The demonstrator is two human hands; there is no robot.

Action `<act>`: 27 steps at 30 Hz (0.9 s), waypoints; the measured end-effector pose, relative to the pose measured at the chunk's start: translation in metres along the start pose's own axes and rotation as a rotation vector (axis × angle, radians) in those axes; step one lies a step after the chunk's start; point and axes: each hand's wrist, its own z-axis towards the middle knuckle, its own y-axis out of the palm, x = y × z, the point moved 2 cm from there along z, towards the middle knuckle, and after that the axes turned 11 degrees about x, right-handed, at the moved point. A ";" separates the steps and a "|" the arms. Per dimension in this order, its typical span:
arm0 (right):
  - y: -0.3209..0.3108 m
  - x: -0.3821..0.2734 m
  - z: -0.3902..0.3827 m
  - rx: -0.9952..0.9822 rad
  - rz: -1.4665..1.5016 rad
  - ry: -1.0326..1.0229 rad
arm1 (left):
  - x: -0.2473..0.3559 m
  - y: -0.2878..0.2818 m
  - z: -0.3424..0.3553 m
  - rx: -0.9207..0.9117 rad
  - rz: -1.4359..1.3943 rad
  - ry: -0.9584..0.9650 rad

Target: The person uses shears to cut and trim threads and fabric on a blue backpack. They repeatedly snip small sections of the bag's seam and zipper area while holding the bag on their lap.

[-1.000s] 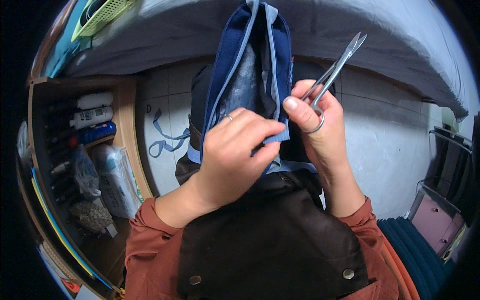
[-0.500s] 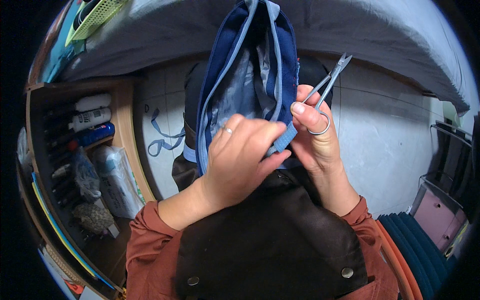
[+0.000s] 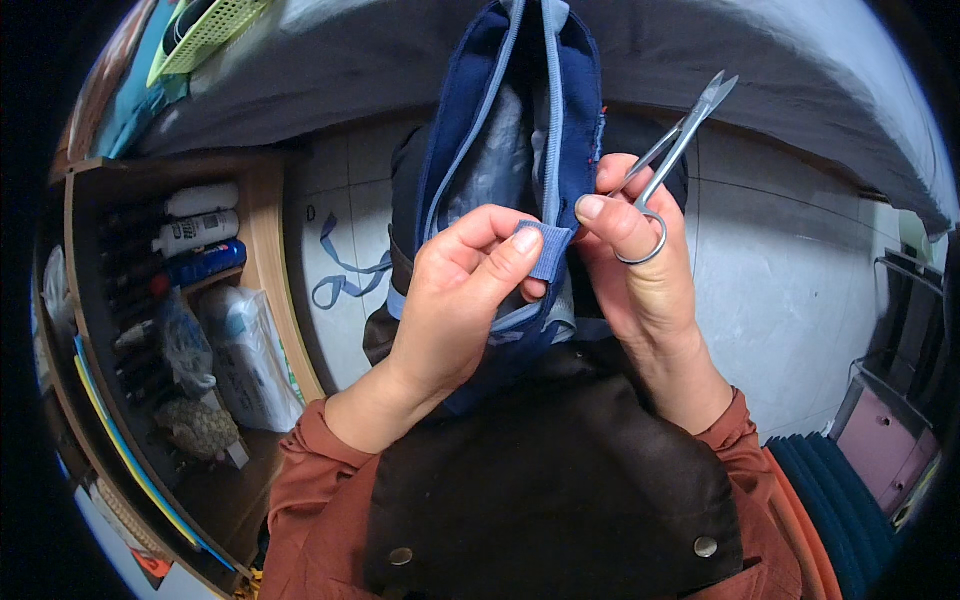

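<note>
A navy fabric bag [image 3: 577, 90] lies open lengthwise over my lap, with light blue zip edging and a grey lining inside. My left hand [image 3: 462, 305] pinches a short ribbed blue-grey tab [image 3: 551, 245] near the bag's near end, thumb on top. Just right of it, my right hand [image 3: 648, 270] grips silver scissors [image 3: 682, 135], thumb by the lower ring and blades pointing up and right. Its fingertips are beside the bag's right edge; whether they press on it I cannot tell. Small red bits show along that edge.
An open wooden cabinet [image 3: 260, 358] with bottles and bagged items stands left. Blue strap pieces [image 3: 350, 280] lie on the tiled floor [image 3: 760, 290]. A grey-covered surface [image 3: 300, 70] spans the back, a green basket [image 3: 205, 40] at its left. A pink drawer unit [image 3: 878, 440] is at the right.
My left hand has turned so its thumb now lies over the tab, which sits higher than half a second ago. The scissors dipped, then rose again.
</note>
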 end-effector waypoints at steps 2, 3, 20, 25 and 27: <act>0.002 0.001 -0.001 0.011 0.018 -0.029 | 0.000 0.002 -0.003 0.046 0.023 0.068; 0.002 0.000 -0.001 0.018 0.027 -0.045 | 0.000 0.003 -0.005 0.073 0.055 0.121; -0.002 -0.002 -0.009 -0.012 0.093 0.060 | 0.005 -0.002 -0.008 -0.083 0.815 1.327; -0.005 -0.005 -0.010 -0.041 0.040 0.064 | 0.005 -0.002 -0.009 -0.088 0.803 1.299; -0.002 -0.006 -0.011 -0.030 -0.042 0.069 | 0.007 -0.001 -0.008 -0.063 0.752 1.202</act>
